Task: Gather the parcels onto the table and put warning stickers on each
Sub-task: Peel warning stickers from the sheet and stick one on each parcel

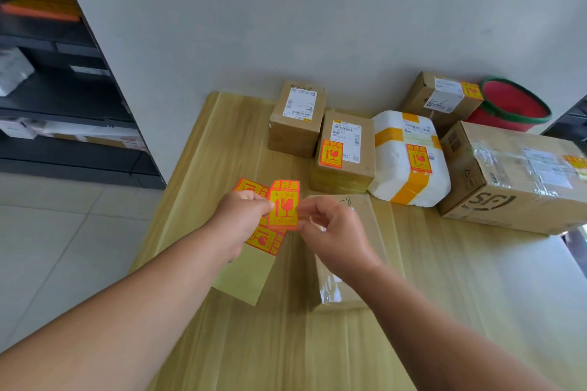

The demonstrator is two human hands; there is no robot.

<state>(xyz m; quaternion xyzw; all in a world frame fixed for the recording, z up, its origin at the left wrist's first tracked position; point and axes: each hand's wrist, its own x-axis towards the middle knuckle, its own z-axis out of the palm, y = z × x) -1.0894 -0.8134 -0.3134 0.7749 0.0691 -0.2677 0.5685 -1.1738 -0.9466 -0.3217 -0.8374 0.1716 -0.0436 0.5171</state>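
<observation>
Your wooden table [413, 311] meets a pale wall, parcels (mostly stickered) along its far edge. Both hands — left hand [244, 219], right hand [333, 228] — pinch one orange warning sticker [283, 205] over the sticker sheet [254, 260].

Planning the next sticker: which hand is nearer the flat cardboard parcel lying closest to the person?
Right. The right hand hovers directly over the flat cardboard parcel, pinching the sticker. The left hand is beside it, off its left edge, holding the sticker sheet.
</observation>
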